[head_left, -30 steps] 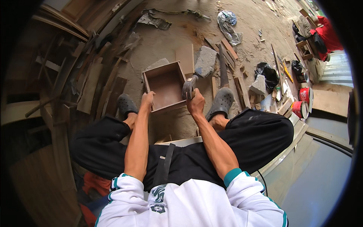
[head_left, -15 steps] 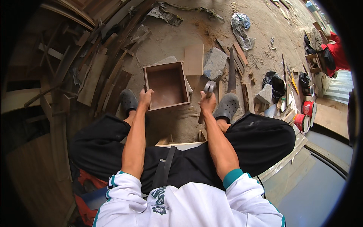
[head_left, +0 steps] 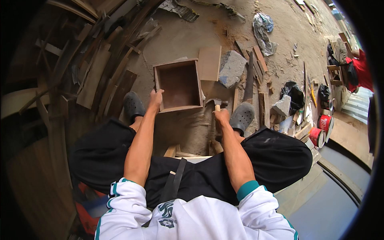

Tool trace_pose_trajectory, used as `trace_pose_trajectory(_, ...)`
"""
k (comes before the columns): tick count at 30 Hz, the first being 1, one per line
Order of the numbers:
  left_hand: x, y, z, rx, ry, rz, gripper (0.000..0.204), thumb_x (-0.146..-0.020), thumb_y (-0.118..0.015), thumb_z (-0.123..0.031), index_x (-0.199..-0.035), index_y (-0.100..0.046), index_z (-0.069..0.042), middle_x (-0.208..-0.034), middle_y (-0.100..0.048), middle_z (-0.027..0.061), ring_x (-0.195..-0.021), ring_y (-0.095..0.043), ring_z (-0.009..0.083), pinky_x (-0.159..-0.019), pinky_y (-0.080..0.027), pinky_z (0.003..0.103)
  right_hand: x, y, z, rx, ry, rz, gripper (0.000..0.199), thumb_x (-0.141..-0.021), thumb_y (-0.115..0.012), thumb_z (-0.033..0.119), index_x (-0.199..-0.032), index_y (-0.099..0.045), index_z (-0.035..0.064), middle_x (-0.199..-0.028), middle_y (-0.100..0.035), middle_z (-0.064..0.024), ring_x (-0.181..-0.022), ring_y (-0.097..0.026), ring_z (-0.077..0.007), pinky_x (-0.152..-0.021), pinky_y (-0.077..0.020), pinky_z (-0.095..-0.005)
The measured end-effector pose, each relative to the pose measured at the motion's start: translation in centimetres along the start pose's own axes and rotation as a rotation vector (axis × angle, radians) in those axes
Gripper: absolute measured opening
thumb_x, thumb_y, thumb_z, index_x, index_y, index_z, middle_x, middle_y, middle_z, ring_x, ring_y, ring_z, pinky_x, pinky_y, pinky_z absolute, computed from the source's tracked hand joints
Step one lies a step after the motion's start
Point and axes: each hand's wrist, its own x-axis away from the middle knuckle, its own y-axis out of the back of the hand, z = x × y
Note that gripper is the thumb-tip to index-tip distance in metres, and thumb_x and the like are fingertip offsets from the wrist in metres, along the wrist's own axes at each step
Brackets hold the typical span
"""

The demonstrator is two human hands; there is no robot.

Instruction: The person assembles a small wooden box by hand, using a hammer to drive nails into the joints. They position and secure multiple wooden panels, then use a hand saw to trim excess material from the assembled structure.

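Note:
My left hand [head_left: 156,99] grips the near left side of an open wooden box [head_left: 178,85], shaped like a drawer with a brown inside. The box is held between my feet, its open face toward me. To its right, my right hand [head_left: 222,116] is closed round the handle of a claw hammer [head_left: 218,103]. The hammer's head sits just above my fist, apart from the box, between it and my right clog [head_left: 241,117].
Behind the box lie a pale board [head_left: 209,63], a broken concrete block [head_left: 232,69] and a handsaw [head_left: 249,78]. Wood scraps [head_left: 93,78] are heaped at the left. Red cans [head_left: 317,137] and a black plastic bag [head_left: 293,95] stand right. A person in red [head_left: 360,70] is at the far right.
The box has tilted slightly in my left hand and shifted a little. My right hand has lowered the hammer, and its head has turned sideways.

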Motion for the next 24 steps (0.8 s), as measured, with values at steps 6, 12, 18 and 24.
trace_pose_trajectory(6,-1.1,1.2,1.9,0.112,-0.082,0.053,0.049,-0.083,-0.06,-0.022,-0.121,-0.055,0.009,-0.114,-0.063,0.0192,-0.108,-0.059,0.0284,-0.094,-0.043,0.035,1.4,1.2,6.3,0.002,0.075,-0.503,0.046,-0.078,-0.063,0.025,-0.118,-0.057,0.005,-0.123,-0.055,-0.0241,-0.118,-0.05,-0.0386,-0.1,-0.0388,-0.0463)
trace_pose_trajectory(12,0.2,0.2,-2.3,0.078,-0.104,0.082,0.044,-0.088,-0.059,-0.024,-0.122,-0.058,0.005,-0.113,-0.065,0.0153,-0.106,-0.06,0.0254,-0.093,-0.043,0.034,-4.3,5.5,14.1,0.169,0.335,-0.403,0.055,-0.079,-0.068,0.036,-0.122,-0.056,0.0037,-0.12,-0.057,-0.0256,-0.114,-0.054,-0.0404,-0.096,-0.0431,-0.0493)
trace_pose_trajectory(18,-1.1,0.7,-1.2,-0.078,-0.154,0.046,0.051,-0.092,-0.055,-0.037,-0.124,-0.058,0.002,-0.116,-0.065,0.0214,-0.112,-0.06,0.033,-0.095,-0.043,0.038,-5.3,5.7,18.2,0.319,0.285,-0.261,0.059,-0.08,-0.071,0.039,-0.123,-0.056,0.0017,-0.119,-0.058,-0.0266,-0.113,-0.056,-0.0418,-0.094,-0.0463,-0.0485)
trace_pose_trajectory(24,-1.1,0.2,-1.9,-0.068,-0.189,0.047,0.056,-0.093,-0.056,-0.046,-0.121,-0.06,0.002,-0.109,-0.067,0.0194,-0.107,-0.062,0.0288,-0.093,-0.045,0.037,-8.0,6.7,16.5,0.059,0.411,-0.254,0.049,-0.08,-0.071,0.034,-0.112,-0.058,-0.0007,-0.103,-0.066,-0.0242,-0.101,-0.063,-0.0385,-0.089,-0.048,-0.0441)
